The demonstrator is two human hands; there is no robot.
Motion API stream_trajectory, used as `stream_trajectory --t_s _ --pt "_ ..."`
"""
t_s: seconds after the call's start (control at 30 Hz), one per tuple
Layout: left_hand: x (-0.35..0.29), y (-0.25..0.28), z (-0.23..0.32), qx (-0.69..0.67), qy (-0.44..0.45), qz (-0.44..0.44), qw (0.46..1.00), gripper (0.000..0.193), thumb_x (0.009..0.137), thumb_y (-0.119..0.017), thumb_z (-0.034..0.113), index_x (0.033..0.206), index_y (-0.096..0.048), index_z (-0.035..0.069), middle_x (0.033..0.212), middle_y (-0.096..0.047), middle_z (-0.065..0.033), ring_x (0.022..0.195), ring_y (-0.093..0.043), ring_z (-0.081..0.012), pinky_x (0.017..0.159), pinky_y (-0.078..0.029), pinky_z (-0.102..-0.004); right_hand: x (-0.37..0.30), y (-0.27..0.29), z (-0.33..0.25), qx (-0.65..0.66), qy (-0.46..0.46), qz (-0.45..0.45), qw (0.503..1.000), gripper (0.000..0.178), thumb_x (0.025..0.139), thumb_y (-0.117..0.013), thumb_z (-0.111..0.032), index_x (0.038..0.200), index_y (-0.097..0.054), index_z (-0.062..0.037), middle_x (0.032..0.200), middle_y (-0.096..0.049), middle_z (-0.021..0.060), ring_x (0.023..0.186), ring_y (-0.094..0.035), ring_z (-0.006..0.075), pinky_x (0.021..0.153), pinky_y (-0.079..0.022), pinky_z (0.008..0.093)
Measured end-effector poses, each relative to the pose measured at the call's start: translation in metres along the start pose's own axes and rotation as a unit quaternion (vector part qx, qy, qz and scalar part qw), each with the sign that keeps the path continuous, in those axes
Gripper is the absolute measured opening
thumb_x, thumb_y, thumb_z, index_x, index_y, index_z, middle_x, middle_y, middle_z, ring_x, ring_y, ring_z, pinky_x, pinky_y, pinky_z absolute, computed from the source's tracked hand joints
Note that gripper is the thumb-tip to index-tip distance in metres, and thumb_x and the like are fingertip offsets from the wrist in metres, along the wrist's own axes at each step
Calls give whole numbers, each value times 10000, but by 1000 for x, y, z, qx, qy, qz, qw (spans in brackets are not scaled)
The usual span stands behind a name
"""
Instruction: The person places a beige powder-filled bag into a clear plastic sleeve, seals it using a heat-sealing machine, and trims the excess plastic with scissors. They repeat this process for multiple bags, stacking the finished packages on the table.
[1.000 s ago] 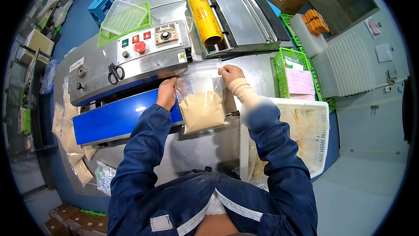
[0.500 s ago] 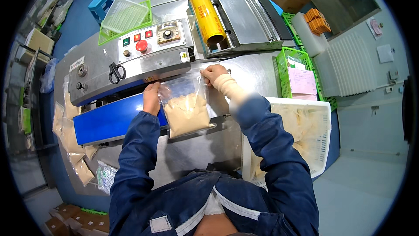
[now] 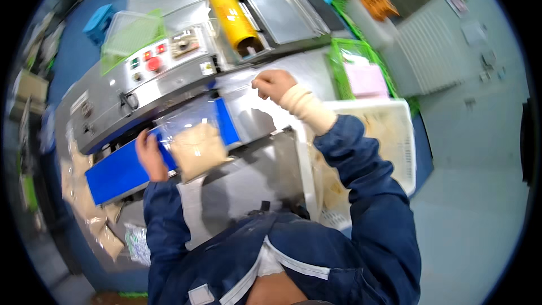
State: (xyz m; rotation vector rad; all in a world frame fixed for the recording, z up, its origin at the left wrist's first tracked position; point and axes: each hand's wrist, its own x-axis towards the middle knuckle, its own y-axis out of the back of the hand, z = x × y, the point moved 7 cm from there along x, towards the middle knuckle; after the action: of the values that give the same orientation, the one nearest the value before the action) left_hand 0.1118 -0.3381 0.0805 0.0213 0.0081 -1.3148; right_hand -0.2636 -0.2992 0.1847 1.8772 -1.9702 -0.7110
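A clear bag of beige powder [image 3: 197, 146] lies across the blue belt [image 3: 118, 176] of a metal bag-sealing machine [image 3: 110, 107], its unfilled top toward the machine's body. Beside the bag's left edge is my left hand [image 3: 152, 157], somewhat blurred, its fingers stretched out and apart. Whether it touches the plastic is hard to see. My right hand [image 3: 275, 85], with a beige cuff at the wrist, hovers to the right of the bag over the metal table [image 3: 305, 73]. Its fingers are curled in, and nothing shows in them.
A white crate [image 3: 403, 152] with bags inside stands at my right, below a green basket [image 3: 344, 68] holding papers. Several filled bags [image 3: 84, 192] lie left of the belt. A yellow film roll [image 3: 231, 14] rests behind; black scissors [image 3: 129, 101] are on the machine.
The bag has moved left along the belt, and blue belt now shows on its right. My right hand has let go of the bag's top corner. My left hand has shifted lower beside the bag.
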Motion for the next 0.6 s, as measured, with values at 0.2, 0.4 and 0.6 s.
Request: stream_trajectory --t_s 0.2,0.4,0.6 --pt "-74 27 56 11 -64 -20 998 278 904 -438 128 1142 -462 -16 1121 -496 -108 990 -505 -169 850 -399 -278 -178 212 35 30 -96 218 971 236 851 -522 -232 949 -596 -31 761 -607 25 666 -561 96 567 -452 226" --pt "-114 -30 80 7 -57 -150 987 245 912 -420 127 1098 -501 -12 1041 -549 -89 887 -539 -137 781 -424 -252 -372 312 179 -42 -302 383 872 208 790 -538 -198 873 -628 -30 712 -608 53 586 -550 123 526 -459 256" --pt "-165 -88 113 8 -94 -252 963 214 911 -439 143 1054 -529 12 994 -560 -72 841 -546 -125 770 -440 -249 -412 279 264 -66 -348 359 863 197 767 -576 -182 886 -632 -36 749 -610 58 637 -574 143 588 -483 276"
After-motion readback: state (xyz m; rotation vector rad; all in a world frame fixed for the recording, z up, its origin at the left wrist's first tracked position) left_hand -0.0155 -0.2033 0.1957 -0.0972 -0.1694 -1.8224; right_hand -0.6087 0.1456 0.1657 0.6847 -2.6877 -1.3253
